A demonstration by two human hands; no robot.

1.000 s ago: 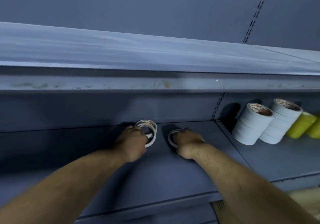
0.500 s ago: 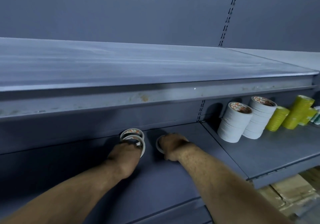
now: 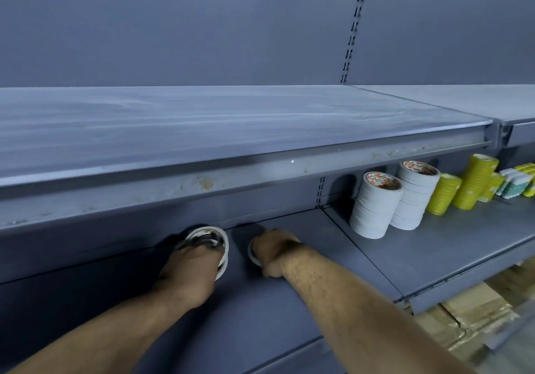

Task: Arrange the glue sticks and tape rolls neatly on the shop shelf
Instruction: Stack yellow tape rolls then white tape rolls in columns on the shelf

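Two grips: my left grip [image 3: 191,269] holds a stack of thin tape rolls [image 3: 215,236]; my right grip [image 3: 275,250] curls over a single tape roll [image 3: 252,256], both at the back of the lower shelf [image 3: 289,315].
Open room: shelf floor stretches right of my right grip to the panel seam; the upper shelf [image 3: 231,130] overhangs above.
Hidden: my fingertips, most of the single tape roll.
Around: white tape stacks [image 3: 376,208] and yellow tape stacks [image 3: 474,185], well apart on the right.

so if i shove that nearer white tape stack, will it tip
Probably shears apart rather than tipping whole: the white stack is separate thin rolls, seams visible. It's tall for its base, so push low. Freed rolls might roll on the smooth shelf.
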